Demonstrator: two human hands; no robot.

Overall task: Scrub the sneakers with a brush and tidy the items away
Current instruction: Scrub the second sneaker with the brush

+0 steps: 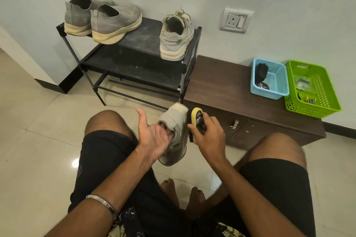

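Hanging between the knees, the sneaker [174,136] is carried on the left hand [154,136], whose fingers are tucked into its opening while the thumb stands free; the hand is thus hooked into the shoe rather than clamped round it. The shoe's long axis runs near upright, heel toward the shoe rack [138,57] and toe pointing down toward the floor [38,140], with one side turned toward the right hand [209,132]. That hand is curled round the yellow brush [196,121], which is held just beside the sneaker, its bristles seemingly touching the side, though contact cannot be told for certain. The brush lies almost parallel to the shoe, so the next stroke is judged to run along the length of the side, heel to toe. The right hand is the nearer to the side being worked; the left serves only as a support from within. The matching sneaker [176,38] is set on the rack's top shelf beside a grey pair [104,21], well apart from both hands. A blue basket [269,80] and a green basket [312,90] are stood on the low cabinet [221,86] to the right.
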